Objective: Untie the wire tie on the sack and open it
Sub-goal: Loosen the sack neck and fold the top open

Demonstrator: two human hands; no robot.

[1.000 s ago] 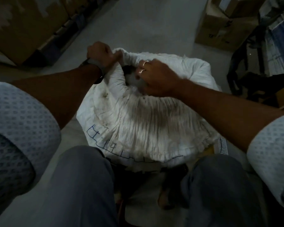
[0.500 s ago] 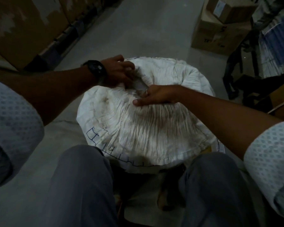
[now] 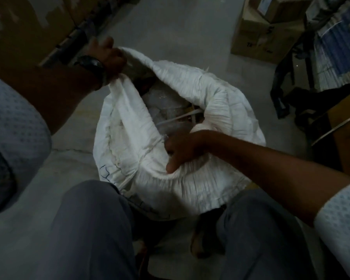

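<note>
Now | left hand [image 3: 107, 57] fingers clench sack [image 3: 216, 102] rim | right hand [image 3: 182, 150] grips near rim | mouth agape

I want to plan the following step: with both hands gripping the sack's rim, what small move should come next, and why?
Probably fold the near rim outward and down with the right hand. The sack already gapes, and the left hand lifts the far-left edge, but the near cloth under the right hand is bunched and partly covers the clear plastic inside.
</note>
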